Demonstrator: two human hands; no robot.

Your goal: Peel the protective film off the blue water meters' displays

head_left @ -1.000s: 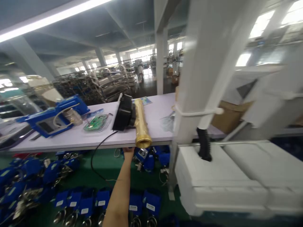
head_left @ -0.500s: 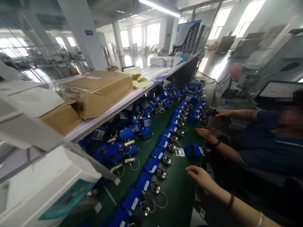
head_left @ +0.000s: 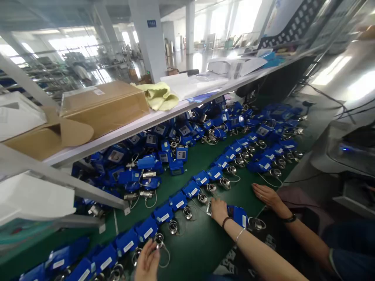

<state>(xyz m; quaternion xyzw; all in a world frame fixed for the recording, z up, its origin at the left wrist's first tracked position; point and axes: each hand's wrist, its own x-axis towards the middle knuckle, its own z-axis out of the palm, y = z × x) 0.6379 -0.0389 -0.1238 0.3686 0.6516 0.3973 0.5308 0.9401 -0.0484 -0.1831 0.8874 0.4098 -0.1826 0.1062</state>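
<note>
Cut off at bottom edge: left hand point(head_left: 148, 260) at a metal fitting point(head_left: 159, 239), grip unclear. Open right hand point(head_left: 218, 210) touching blue unit point(head_left: 239, 215), partly hiding it. Beyond, co-worker's hand point(head_left: 267, 194) flat on green mat point(head_left: 202, 242); farther, seemingly cardboard box point(head_left: 105, 102) on shelf point(head_left: 164, 117).

you face a long green bench mat point(head_left: 205, 156) running to the far right. above it a white shelf point(head_left: 164, 117) carries a cardboard box point(head_left: 105, 103), a yellow cloth point(head_left: 158, 95) and white sheets point(head_left: 193, 84). at far centre stands a white pillar point(head_left: 148, 37) on a glossy floor point(head_left: 199, 60); bright windows point(head_left: 231, 17) flood the far hall with daylight.
</note>
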